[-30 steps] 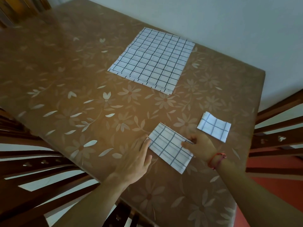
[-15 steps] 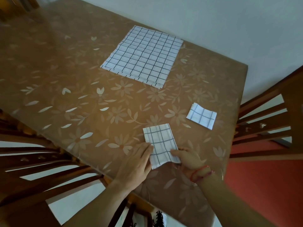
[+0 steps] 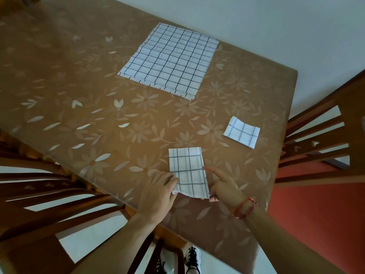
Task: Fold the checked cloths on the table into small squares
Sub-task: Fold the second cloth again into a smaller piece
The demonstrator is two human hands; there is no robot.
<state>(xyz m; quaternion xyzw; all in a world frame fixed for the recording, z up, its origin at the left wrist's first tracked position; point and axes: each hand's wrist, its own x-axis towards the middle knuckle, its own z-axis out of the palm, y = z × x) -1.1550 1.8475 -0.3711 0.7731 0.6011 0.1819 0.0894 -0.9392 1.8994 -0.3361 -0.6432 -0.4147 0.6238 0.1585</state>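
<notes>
Directly between left hand (image 3: 158, 192) and right hand (image 3: 225, 188), folded checked cloth (image 3: 187, 171), near corners in their grip.

The brown flowered tabletop (image 3: 79, 86) bears a flat stack of checked cloths (image 3: 169, 60) far back. A small folded square (image 3: 242, 132) lies right, a partly folded cloth (image 3: 187, 171) nearest.

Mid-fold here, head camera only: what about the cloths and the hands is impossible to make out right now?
All in the head view:
- Flat stack: its layered edges are too fine to count the cloths.
- Half-folded cloth: its top face hides the layers beneath.
- Right hand: the cloth's near corner covers its thumb and curled fingers, so a pinch is unconfirmed.
- Small folded square: too small to judge its folds.
</notes>
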